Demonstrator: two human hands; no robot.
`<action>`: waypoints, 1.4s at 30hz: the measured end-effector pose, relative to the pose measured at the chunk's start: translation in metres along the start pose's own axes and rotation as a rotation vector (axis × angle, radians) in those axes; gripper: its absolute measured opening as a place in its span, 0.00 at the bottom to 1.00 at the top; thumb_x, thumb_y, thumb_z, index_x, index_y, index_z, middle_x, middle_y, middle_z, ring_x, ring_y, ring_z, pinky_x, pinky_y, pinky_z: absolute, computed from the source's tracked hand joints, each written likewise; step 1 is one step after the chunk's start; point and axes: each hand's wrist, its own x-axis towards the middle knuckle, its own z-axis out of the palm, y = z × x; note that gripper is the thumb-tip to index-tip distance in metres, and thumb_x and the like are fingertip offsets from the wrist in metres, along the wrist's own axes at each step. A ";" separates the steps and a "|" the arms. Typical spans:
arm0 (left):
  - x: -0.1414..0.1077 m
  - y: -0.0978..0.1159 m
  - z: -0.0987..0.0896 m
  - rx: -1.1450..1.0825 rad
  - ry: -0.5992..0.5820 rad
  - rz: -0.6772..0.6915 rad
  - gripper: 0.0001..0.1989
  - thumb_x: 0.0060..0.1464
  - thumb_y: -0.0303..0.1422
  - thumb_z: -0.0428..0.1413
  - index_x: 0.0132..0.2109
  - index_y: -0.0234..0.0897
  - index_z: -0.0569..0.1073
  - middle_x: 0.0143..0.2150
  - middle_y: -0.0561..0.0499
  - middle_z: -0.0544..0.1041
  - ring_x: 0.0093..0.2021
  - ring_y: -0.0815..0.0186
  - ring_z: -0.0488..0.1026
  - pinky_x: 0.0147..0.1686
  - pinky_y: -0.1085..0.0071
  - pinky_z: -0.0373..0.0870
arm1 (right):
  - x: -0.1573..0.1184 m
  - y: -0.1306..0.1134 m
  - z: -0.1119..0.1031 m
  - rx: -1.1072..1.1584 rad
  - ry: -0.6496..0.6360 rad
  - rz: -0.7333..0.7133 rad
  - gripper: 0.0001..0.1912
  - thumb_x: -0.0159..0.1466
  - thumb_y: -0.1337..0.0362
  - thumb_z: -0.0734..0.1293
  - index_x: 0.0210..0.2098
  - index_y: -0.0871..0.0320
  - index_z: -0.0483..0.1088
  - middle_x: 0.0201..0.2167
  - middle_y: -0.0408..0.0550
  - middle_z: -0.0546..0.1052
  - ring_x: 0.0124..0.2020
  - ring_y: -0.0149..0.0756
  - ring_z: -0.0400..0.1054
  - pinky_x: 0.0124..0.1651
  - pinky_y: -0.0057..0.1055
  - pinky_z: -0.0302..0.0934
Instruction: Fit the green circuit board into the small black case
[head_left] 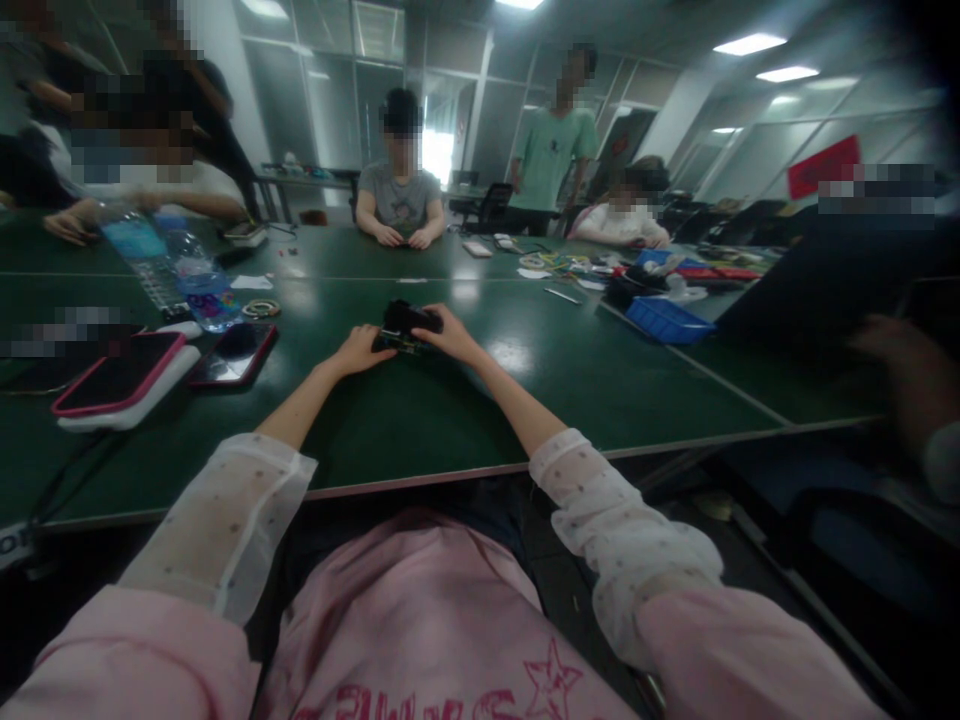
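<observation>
Between my hands, over the green table [420, 420], is a small black device [409, 320] with what looks like a circuit board along its lower side. My left hand [361, 350] is closed on its left end, thumb along the near edge. At the right end, my right hand [451, 335] grips the device with fingers on its top. Finer details of the device are too small and blurred to tell.
Phones [234, 355] and plastic bottles [201, 275] stand or lie at the left. A blue tray [669, 320], a pen [562, 296] and tangled wires [559, 262] lie at the right. Several people are around the table.
</observation>
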 end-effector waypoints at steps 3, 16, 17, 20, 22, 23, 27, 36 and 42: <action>0.000 0.000 0.000 0.013 -0.004 0.002 0.28 0.55 0.53 0.55 0.54 0.37 0.71 0.53 0.40 0.72 0.56 0.45 0.66 0.57 0.50 0.65 | -0.001 0.001 0.000 -0.001 -0.010 0.046 0.33 0.57 0.43 0.71 0.53 0.57 0.66 0.48 0.54 0.76 0.49 0.47 0.72 0.54 0.47 0.66; -0.001 0.002 -0.001 0.001 0.000 -0.001 0.30 0.56 0.52 0.56 0.57 0.35 0.71 0.56 0.39 0.73 0.58 0.45 0.67 0.59 0.50 0.63 | 0.000 -0.003 0.003 0.014 0.070 -0.025 0.34 0.53 0.44 0.74 0.52 0.55 0.67 0.49 0.53 0.76 0.50 0.48 0.72 0.56 0.48 0.65; -0.001 0.002 -0.001 -0.003 -0.001 0.000 0.31 0.55 0.52 0.56 0.57 0.34 0.70 0.57 0.38 0.73 0.58 0.44 0.67 0.59 0.50 0.63 | -0.001 -0.002 0.004 0.023 0.066 -0.004 0.33 0.54 0.44 0.73 0.52 0.55 0.67 0.49 0.53 0.76 0.50 0.48 0.72 0.55 0.48 0.65; 0.000 0.000 -0.001 -0.013 -0.003 -0.001 0.34 0.54 0.52 0.57 0.58 0.31 0.70 0.58 0.36 0.72 0.59 0.43 0.66 0.59 0.51 0.63 | -0.002 -0.002 0.006 0.006 0.056 -0.005 0.33 0.55 0.43 0.72 0.53 0.56 0.66 0.49 0.54 0.76 0.49 0.48 0.72 0.55 0.48 0.65; 0.000 0.000 0.000 -0.022 0.004 0.000 0.34 0.54 0.52 0.58 0.59 0.32 0.69 0.59 0.36 0.71 0.60 0.43 0.66 0.60 0.50 0.62 | -0.002 -0.004 0.005 -0.030 0.068 -0.054 0.34 0.55 0.43 0.72 0.54 0.56 0.65 0.50 0.56 0.75 0.50 0.49 0.71 0.55 0.48 0.65; 0.000 0.000 0.000 -0.026 0.006 0.002 0.34 0.54 0.52 0.58 0.60 0.33 0.69 0.59 0.37 0.71 0.60 0.43 0.65 0.60 0.49 0.62 | -0.002 -0.005 0.005 -0.045 0.075 -0.076 0.34 0.55 0.43 0.72 0.54 0.56 0.65 0.50 0.56 0.75 0.51 0.50 0.71 0.56 0.48 0.64; 0.000 0.000 -0.001 -0.038 0.008 0.008 0.32 0.54 0.51 0.58 0.59 0.35 0.70 0.58 0.39 0.72 0.60 0.43 0.66 0.60 0.48 0.62 | -0.002 -0.005 0.004 -0.039 0.067 -0.063 0.34 0.55 0.43 0.72 0.54 0.55 0.65 0.50 0.55 0.75 0.51 0.50 0.71 0.56 0.48 0.64; 0.000 0.002 -0.003 -0.006 0.013 0.026 0.28 0.55 0.49 0.57 0.55 0.35 0.72 0.55 0.39 0.75 0.58 0.45 0.69 0.60 0.50 0.62 | -0.001 -0.005 0.009 0.049 0.067 -0.058 0.36 0.54 0.40 0.72 0.55 0.55 0.65 0.50 0.53 0.75 0.51 0.47 0.72 0.57 0.46 0.65; 0.003 0.002 -0.003 -0.031 0.005 0.079 0.26 0.55 0.48 0.58 0.55 0.35 0.73 0.52 0.40 0.77 0.55 0.46 0.73 0.58 0.51 0.65 | -0.001 0.000 0.013 -0.021 -0.024 -0.152 0.36 0.55 0.42 0.72 0.55 0.56 0.65 0.53 0.55 0.74 0.54 0.50 0.71 0.58 0.48 0.63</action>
